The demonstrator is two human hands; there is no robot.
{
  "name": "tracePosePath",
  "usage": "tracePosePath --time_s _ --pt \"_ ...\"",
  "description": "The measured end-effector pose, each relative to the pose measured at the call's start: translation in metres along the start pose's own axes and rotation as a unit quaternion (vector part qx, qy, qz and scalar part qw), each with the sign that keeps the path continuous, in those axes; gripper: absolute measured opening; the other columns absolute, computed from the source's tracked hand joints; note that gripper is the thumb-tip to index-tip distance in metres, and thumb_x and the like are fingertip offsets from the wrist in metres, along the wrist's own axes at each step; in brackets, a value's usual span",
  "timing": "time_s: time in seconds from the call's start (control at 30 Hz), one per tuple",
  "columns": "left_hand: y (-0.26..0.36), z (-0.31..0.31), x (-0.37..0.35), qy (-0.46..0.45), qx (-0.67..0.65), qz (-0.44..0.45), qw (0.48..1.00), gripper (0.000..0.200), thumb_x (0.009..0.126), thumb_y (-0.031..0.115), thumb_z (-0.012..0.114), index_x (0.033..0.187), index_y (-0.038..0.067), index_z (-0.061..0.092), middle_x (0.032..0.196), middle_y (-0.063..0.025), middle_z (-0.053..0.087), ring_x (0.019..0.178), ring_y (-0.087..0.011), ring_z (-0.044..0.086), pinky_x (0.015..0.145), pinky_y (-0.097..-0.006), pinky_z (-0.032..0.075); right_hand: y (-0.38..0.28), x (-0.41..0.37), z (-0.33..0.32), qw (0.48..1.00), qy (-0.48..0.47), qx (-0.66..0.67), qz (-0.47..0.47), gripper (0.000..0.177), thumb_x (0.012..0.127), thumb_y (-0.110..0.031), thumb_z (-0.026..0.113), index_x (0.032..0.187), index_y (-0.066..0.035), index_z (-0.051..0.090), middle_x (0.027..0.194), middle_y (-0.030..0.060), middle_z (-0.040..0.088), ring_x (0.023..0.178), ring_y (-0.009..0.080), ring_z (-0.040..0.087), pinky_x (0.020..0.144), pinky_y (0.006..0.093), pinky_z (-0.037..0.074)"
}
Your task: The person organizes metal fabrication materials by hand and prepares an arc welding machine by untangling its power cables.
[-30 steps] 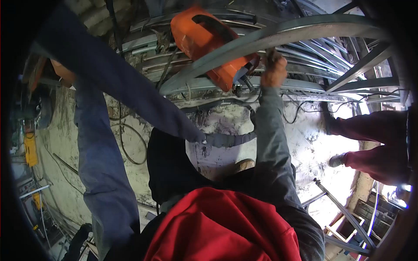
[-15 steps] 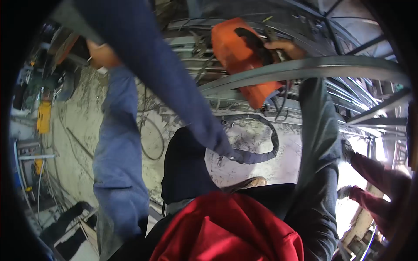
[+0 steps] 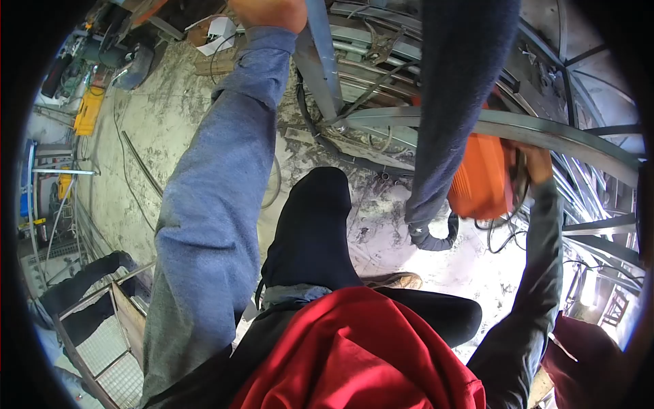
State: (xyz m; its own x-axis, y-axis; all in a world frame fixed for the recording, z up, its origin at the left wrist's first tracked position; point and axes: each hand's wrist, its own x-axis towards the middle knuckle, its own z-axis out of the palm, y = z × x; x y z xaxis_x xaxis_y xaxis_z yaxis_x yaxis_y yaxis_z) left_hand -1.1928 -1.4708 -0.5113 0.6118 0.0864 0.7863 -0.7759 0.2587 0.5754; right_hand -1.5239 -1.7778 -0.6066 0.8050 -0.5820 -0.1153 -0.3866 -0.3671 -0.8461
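The right hand (image 3: 538,162) grasps the orange casing (image 3: 480,174) at its right-hand edge; blur and shadow hide the finger detail. The left hand (image 3: 272,12) is cut off by the upper border beside the metal upright (image 3: 321,58). Its fingers are out of sight, so I cannot tell whether it is clenched, released or holding anything.

The casing is in the right half of the view, above the floor (image 3: 157,116). The curved metal bar (image 3: 572,140) passes in front of it, and the dark fabric-like hose (image 3: 453,102) hangs across its left side. The edge grip is probably chosen because the casing is bulky and its rim gives the best purchase; the bar and the hose appear to leave the right side as the accessible one. Whether the bar bears any of its weight cannot be determined.

The casing is bright orange, with fine parallel ribs on the visible face and a darker zone next to the right hand. It appears rigid, probably plastic or painted sheet. Its lower edge is blurred, and a thin black cable (image 3: 492,238) lies just below. No damage can be confirmed.
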Motion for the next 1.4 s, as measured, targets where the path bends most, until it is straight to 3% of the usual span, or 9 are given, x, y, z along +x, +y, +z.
tracePosePath --time_s 0.27,0.37,0.47,0.53,0.67,0.77,1.17,1.27,1.4 --pt "0.022 -0.013 0.002 0.028 0.068 -0.093 0.993 0.067 0.069 0.033 0.08 0.114 -0.008 0.053 0.097 -0.0185 0.065 0.088 -0.0264 0.063 0.08 -0.0343 0.049 0.029 -0.186 -0.021 0.97 0.085 -0.132 0.188 0.046 0.07 -0.022 0.075 0.106 0.0 0.058 0.082 0.0064 0.06 0.07 0.0124 0.056 0.057 0.0262 0.046" --pt "0.031 -0.013 0.001 0.047 0.149 -0.137 0.978 0.07 0.069 0.035 0.079 0.115 -0.009 0.052 0.097 -0.0202 0.065 0.088 -0.0278 0.064 0.079 -0.0353 0.05 0.011 -0.251 -0.008 0.974 0.073 -0.064 0.202 0.025 0.069 -0.018 0.073 0.082 -0.004 0.056 0.065 0.0002 0.055 0.058 0.0086 0.051 0.051 0.0245 0.041" --pt "0.014 -0.01 0.006 0.103 0.206 0.113 0.967 0.068 0.069 0.03 0.082 0.117 -0.006 0.051 0.102 -0.016 0.063 0.09 -0.0244 0.061 0.082 -0.0338 0.048 0.042 -0.302 0.003 0.974 0.059 -0.126 0.181 0.029 0.066 -0.018 0.075 0.083 -0.003 0.056 0.066 0.0033 0.056 0.06 0.0135 0.054 0.055 0.0296 0.044" --pt "0.017 -0.013 0.0 -0.068 -0.09 -0.13 0.985 0.049 0.075 0.018 0.078 0.113 -0.001 0.053 0.097 -0.008 0.063 0.085 -0.0158 0.06 0.075 -0.0297 0.049 0.042 -0.327 0.016 0.954 0.053 -0.233 0.183 0.032 0.065 -0.02 0.077 0.084 -0.004 0.057 0.069 0.0071 0.059 0.061 0.0201 0.058 0.058 0.0336 0.047" --pt "0.002 -0.016 0.005 -0.055 0.072 0.06 0.994 0.033 0.081 0.019 0.069 0.106 0.002 0.055 0.095 -0.0065 0.063 0.07 -0.0107 0.057 0.06 -0.0241 0.046 0.055 -0.375 0.05 0.944 0.01 -0.295 0.149 0.036 0.062 -0.025 0.08 0.087 -0.007 0.059 0.078 0.0114 0.065 0.072 0.0285 0.065 0.064 0.0387 0.05" --pt "-0.056 -0.037 0.018 -0.031 0.33 0.034 0.943 0.052 0.082 0.03 0.065 0.119 -0.004 0.054 0.117 -0.0119 0.059 0.104 -0.0247 0.058 0.095 -0.0317 0.04 0.07 -0.398 0.048 0.946 -0.003 -0.287 0.151 0.038 0.063 -0.028 0.079 0.089 -0.008 0.059 0.078 0.0108 0.065 0.076 0.0287 0.065 0.067 0.04 0.05" --pt "0.091 -0.07 -0.02 0.018 -0.021 0.128 0.991 0.029 0.087 0.035 0.054 0.089 0.006 0.056 0.087 -0.0077 0.054 0.078 -0.023 0.051 0.074 -0.0396 0.042 0.115 -0.46 0.038 0.924 0.014 -0.244 0.293 0.033 0.065 -0.024 0.077 0.085 -0.005 0.059 0.081 0.0137 0.064 0.076 0.0305 0.064 0.069 0.0399 0.05" --pt "0.199 -0.072 -0.122 -0.258 -0.377 -0.029 0.889 0.029 0.088 0.037 0.051 0.081 0.009 0.056 0.08 -0.0066 0.053 0.072 -0.0225 0.049 0.069 -0.0416 0.042 0.124 -0.456 0.03 0.918 0.029 -0.23 0.323 0.033 0.066 -0.025 0.077 0.087 -0.005 0.06 0.082 0.0133 0.065 0.077 0.0299 0.065 0.069 0.0396 0.05" --pt "0.232 -0.038 -0.287 -0.781 -0.14 -0.067 0.605 0.041 0.084 0.033 0.063 0.116 0.008 0.057 0.111 -0.0121 0.057 0.099 -0.0315 0.056 0.087 -0.0455 0.043 0.144 -0.451 0.024 0.917 0.042 -0.234 0.321 0.034 0.065 -0.024 0.078 0.088 -0.005 0.06 0.082 0.0129 0.065 0.078 0.0277 0.065 0.07 0.0392 0.05"
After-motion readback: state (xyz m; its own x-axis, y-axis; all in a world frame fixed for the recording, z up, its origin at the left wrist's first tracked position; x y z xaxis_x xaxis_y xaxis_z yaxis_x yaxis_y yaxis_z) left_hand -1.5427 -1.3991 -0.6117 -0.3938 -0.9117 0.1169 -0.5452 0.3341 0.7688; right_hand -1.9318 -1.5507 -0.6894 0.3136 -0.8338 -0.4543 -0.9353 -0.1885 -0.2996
